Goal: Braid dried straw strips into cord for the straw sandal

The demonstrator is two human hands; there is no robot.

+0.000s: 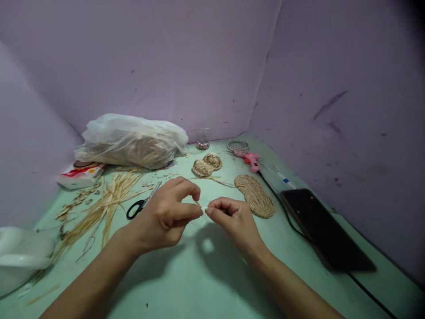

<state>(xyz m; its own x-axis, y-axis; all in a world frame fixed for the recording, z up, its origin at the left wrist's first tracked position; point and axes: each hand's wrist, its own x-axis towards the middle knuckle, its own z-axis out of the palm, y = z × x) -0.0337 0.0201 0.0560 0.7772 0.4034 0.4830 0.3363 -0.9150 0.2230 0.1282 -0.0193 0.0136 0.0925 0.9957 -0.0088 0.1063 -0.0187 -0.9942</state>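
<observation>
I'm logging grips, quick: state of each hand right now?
Left hand: partly curled, at a small white piece; whether gripping cannot be told.
Right hand: closed, apparently pinching the small white piece.

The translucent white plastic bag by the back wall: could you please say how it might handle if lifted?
The bag would probably sag, as it looks thin and wrinkled. It may be light for its size, since the tan contents look fibrous. Rolling seems unlikely, given its broad, low shape.

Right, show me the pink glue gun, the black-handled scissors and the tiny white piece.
Pink glue gun [253, 162], head view, on its grip.
Black-handled scissors [141, 203], head view, on the handle.
Tiny white piece [203, 208], head view, its visible middle.
</observation>
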